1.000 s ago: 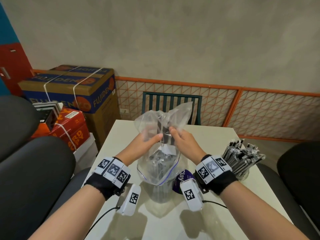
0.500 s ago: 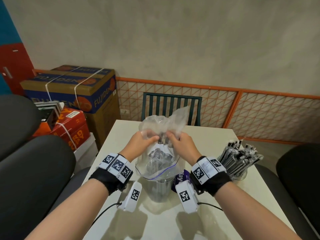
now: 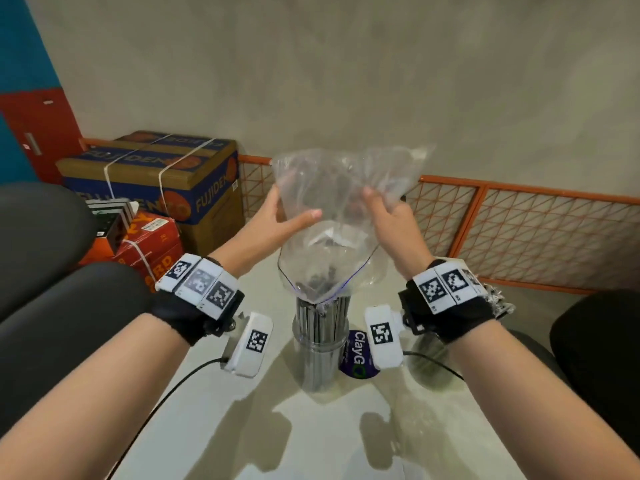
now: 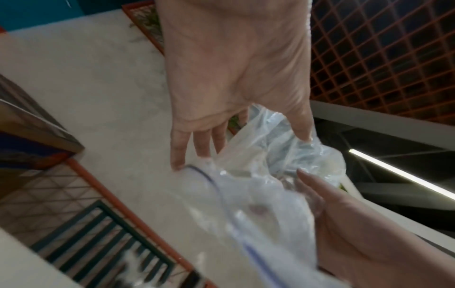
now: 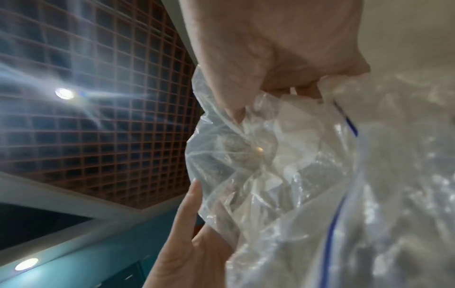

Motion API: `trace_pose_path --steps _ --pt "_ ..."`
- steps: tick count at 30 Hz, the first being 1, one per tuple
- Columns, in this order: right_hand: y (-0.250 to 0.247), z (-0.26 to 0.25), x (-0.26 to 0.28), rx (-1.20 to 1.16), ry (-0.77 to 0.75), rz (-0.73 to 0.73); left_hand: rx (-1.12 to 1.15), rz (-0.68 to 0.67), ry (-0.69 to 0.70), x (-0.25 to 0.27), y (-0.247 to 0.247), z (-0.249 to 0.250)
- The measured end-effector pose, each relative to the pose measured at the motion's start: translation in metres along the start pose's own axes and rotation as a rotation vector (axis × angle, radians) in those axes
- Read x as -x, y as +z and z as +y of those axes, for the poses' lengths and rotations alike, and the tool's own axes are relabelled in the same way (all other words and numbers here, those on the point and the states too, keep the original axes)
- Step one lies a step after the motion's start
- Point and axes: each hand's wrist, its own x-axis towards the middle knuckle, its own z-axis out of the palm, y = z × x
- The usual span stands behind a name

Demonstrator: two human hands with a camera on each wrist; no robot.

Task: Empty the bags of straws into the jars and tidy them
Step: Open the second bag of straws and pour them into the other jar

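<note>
1. Obscured: the second jar of straws (image 3: 497, 301), right of the jar (image 3: 320, 344), is almost wholly hidden behind the right wristband; only a few wrapped tips show. The purple label (image 3: 358, 355) just right of the jar is partly covered by the wrist camera. Both wrist views are blurred around the bag, so how many straws are left inside cannot be counted.
2. Left hand (image 3: 277, 220): raised above the jar, thumb lying across the near face of the clear bag (image 3: 332, 216) and fingers behind it — it pinches the bag's left side. In the left wrist view the left hand (image 4: 234, 74) has its fingers extended down onto the plastic.
3. Right hand (image 3: 384, 216): also raised above the jar, fingers curled round a gathered fold of the bag's right side; the right wrist view shows the right hand (image 5: 270, 58) bunching the film.
4. Bag position: held upside down directly above the jar, its blue-edged mouth touching the tops of the straws (image 3: 322, 317) standing upright in it. A few dark pieces remain near the mouth.
5. Count: one bag, two jars, two hands, one table (image 3: 329, 445) beneath the jar.
</note>
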Motion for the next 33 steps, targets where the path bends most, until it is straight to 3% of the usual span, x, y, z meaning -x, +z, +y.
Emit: trace_pose_path --steps 3,7,10,13,15,17,19,25,29,31,33 --pt "-0.019 -0.028 0.005 -0.039 -0.075 0.073 -0.048 -0.078 0.007 0.004 0.009 0.028" --pt "-0.045 -0.040 0.035 -0.011 -0.158 -0.077 0.222 0.135 0.021 0.015 0.026 0.056" --pt "-0.063 -0.014 0.068 0.151 -0.032 -0.250 0.376 0.246 0.121 0.022 0.034 0.068" --pt "-0.084 0.021 0.106 0.087 0.148 -0.263 0.526 0.320 0.127 0.029 0.037 0.071" --pt "-0.101 0.032 0.128 0.125 0.203 -0.329 0.524 0.299 0.078 0.035 0.046 0.067" --pt "-0.121 0.032 0.144 0.169 0.232 -0.353 0.383 0.250 0.059 0.044 0.065 0.064" --pt "-0.138 0.021 0.158 0.064 0.238 -0.277 0.260 0.155 0.049 0.054 0.089 0.065" --pt "-0.153 0.004 0.192 -0.274 0.200 0.035 0.225 -0.299 0.163 0.087 0.157 0.059" --pt "-0.183 0.016 0.205 -0.265 0.223 0.327 -0.001 -0.544 -0.027 0.107 0.199 -0.008" --pt "-0.209 0.025 0.213 -0.208 0.241 0.463 -0.097 -0.530 -0.124 0.115 0.211 -0.039" --pt "-0.225 0.034 0.222 -0.120 0.289 0.495 -0.114 -0.539 -0.188 0.121 0.218 -0.053"
